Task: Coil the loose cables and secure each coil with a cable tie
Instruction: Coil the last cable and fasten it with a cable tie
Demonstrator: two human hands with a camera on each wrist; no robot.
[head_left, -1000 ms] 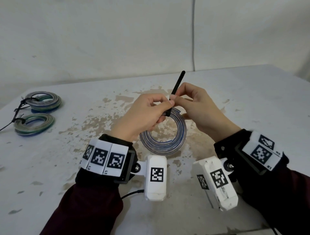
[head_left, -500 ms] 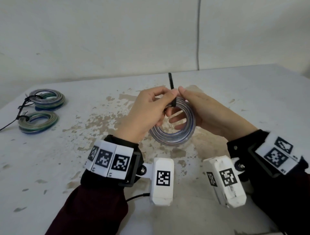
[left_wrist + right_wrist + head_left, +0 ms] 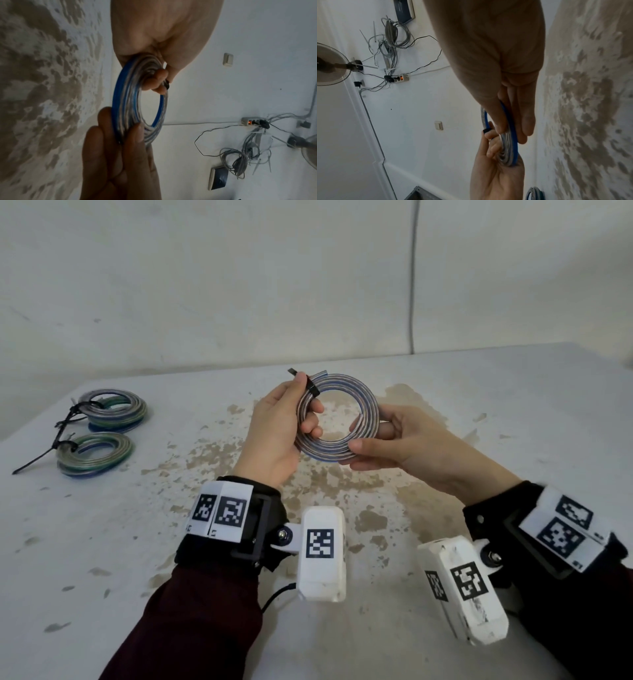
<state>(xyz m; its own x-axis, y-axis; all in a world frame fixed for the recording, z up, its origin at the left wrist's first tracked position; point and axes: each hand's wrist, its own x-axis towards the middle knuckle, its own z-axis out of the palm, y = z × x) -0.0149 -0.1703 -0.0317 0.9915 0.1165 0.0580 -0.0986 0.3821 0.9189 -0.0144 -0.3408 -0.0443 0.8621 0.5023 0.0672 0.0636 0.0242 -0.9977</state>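
Both hands hold one cable coil (image 3: 337, 419) up above the table (image 3: 513, 392). The left hand (image 3: 274, 436) grasps its left side and pinches the black cable tie (image 3: 310, 386) against it; the right hand (image 3: 407, 445) pinches the right rim between thumb and fingers. To finish well, keep the loops stacked flat and the tie square across them while it is drawn tight. Farther left lie two tied coils (image 3: 102, 422). Only the left wrist view shows the blue underside (image 3: 120, 86); only the head view shows the finished pair whole.
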